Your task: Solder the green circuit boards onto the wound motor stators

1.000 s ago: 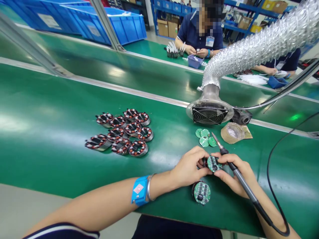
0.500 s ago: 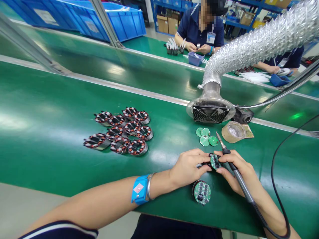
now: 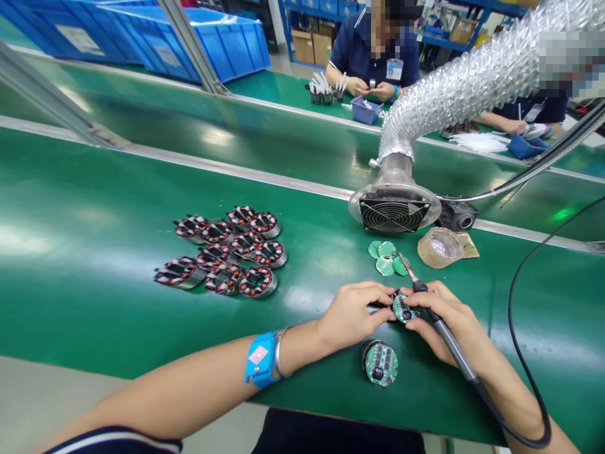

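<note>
My left hand [image 3: 352, 315] is closed, thumb and fingers pinching the dark edge of a motor stator [image 3: 394, 294], mostly hidden behind a board. That round green circuit board [image 3: 403, 308] has its component side facing me. My right hand [image 3: 454, 321] grips the board's right side with thumb and fingertips. The same hand also carries a soldering iron [image 3: 447, 337], its tip slanting up and left, clear of the board. Just below my hands, a stator topped with another round circuit board [image 3: 382, 364] rests on the green bench.
Several copper-wound stators [image 3: 222, 252] stand grouped at left. Loose green boards [image 3: 385, 258] lie beyond my hands, near a round tub [image 3: 439, 247]. A fume extractor [image 3: 394, 211] overhangs the bench. The iron's cable [image 3: 513, 315] loops at right. Two people work across the bench.
The board in my fingers has tilted slightly, showing more of its face. My hands have shifted a little, with the iron's tip now nearer the loose boards. The whole view has moved slightly.
</note>
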`<state>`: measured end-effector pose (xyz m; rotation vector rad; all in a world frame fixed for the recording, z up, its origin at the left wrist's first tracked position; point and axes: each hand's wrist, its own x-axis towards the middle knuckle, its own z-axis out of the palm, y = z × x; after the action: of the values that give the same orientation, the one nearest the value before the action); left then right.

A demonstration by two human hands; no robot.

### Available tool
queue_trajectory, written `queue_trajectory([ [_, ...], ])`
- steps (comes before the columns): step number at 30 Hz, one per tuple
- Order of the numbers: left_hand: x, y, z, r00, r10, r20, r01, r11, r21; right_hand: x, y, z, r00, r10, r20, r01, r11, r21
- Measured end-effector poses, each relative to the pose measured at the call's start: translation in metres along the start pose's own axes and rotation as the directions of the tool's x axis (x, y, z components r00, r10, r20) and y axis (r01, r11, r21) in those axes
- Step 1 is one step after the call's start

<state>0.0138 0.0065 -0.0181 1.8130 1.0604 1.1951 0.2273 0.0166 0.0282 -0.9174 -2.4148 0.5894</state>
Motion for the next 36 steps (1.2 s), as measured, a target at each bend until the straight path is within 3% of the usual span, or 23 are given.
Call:
queue_trajectory([
  [7, 0.006, 0.002, -0.01, 0.991, -0.008, 0.134, 0.005, 1.0, 0.02, -0.002, -0.003, 0.011, 0.983, -0.093, -0.156, 0.088, 0.995, -0.04],
  [15, 0.004, 0.005, -0.01, 0.984, 0.044, 0.172, -0.069, 0.988, 0.139, -0.012, -0.003, 0.019, 0.977, -0.173, -0.127, 0.156, 0.979, -0.134],
  [26, 0.005, 0.006, -0.01, 0.982, 0.071, 0.178, -0.099, 0.983, 0.155, -0.008, -0.004, 0.016, 0.98, -0.138, -0.145, 0.131, 0.99, -0.057],
  [36, 0.001, 0.003, -0.008, 0.981, 0.111, 0.157, -0.138, 0.976, 0.171, -0.007, -0.007, 0.017, 0.982, 0.033, -0.188, -0.027, 0.999, 0.035],
])
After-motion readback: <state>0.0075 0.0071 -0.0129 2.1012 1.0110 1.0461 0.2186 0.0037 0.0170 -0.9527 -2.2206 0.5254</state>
